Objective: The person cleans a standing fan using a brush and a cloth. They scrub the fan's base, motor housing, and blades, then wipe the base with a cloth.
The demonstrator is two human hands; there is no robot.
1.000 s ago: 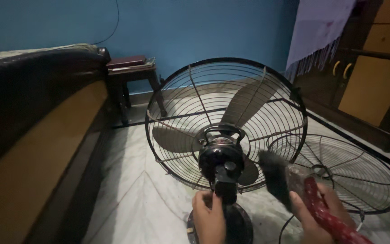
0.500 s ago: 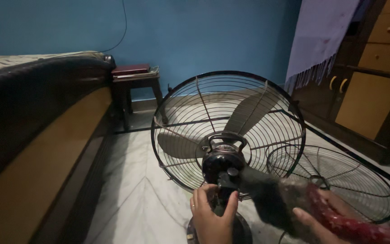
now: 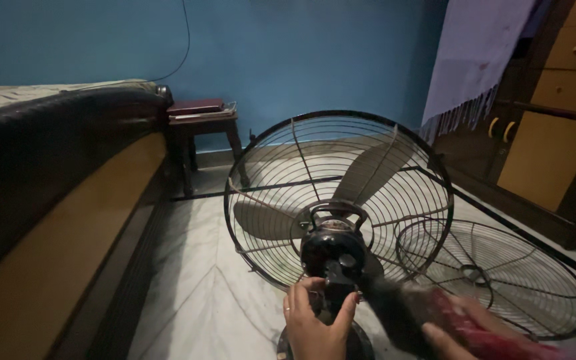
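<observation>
A black table fan (image 3: 331, 250) stands on the floor, seen from behind, with its rear wire guard (image 3: 268, 160) and grey blades (image 3: 368, 170) in place. My left hand (image 3: 315, 323) grips the neck of the fan just under the motor housing. My right hand (image 3: 465, 337) holds a brush (image 3: 401, 313) with a red patterned handle and dark bristles; the bristles are blurred and lie against the right side of the motor. The loose front guard (image 3: 501, 273) lies flat on the floor to the right of the fan.
A dark sofa (image 3: 48, 200) runs along the left. A small wooden stool (image 3: 201, 133) with books stands by the blue wall. A wooden cabinet (image 3: 548, 147) and a hanging pale cloth (image 3: 475, 60) are at right. A dark rod (image 3: 521, 230) lies on the marble floor.
My right hand has swept the brush leftward and down against the motor housing. My left hand slid up around the fan's neck. The view tilted slightly downward.
</observation>
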